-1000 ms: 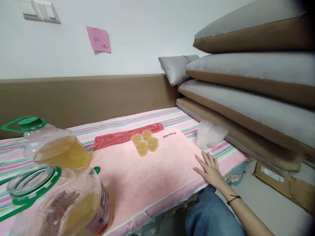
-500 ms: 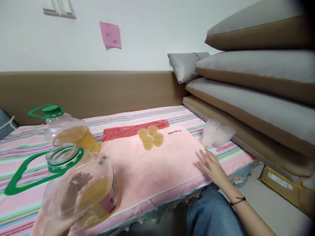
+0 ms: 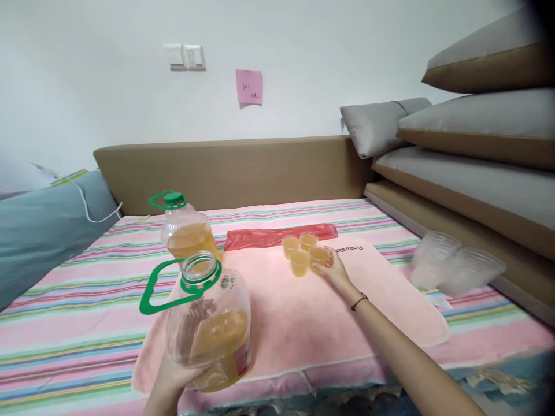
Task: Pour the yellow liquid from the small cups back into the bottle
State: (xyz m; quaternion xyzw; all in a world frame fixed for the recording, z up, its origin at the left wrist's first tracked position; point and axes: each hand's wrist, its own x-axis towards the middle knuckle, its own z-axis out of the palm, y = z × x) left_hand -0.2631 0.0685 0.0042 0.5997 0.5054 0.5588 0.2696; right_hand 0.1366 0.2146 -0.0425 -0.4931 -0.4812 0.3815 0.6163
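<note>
A large clear plastic jug (image 3: 221, 341) with a green handle and an uncapped mouth stands tilted at the near left, partly filled with amber liquid. My left hand (image 3: 173, 370) wraps round its lower side, the fingers showing blurred through the plastic. Four or so is too many to number, so several small clear cups (image 3: 299, 263) of yellowish liquid sit in a tight cluster on the pink mat (image 3: 303, 323). My right hand (image 3: 336, 268) has its thumb and fingers round the nearest right cup (image 3: 319, 255).
A second jug (image 3: 191, 237), capped in green, stands behind the first. A red plastic bag (image 3: 281, 234) lies along the mat's far edge. Stacked clear cups (image 3: 459, 266) rest on the striped sheet (image 3: 78, 323) at right, beside piled grey cushions (image 3: 472, 173).
My right hand has moved left from near the stacked cups and closed on a filled cup. The view has shifted left; my left hand still holds the jug.
</note>
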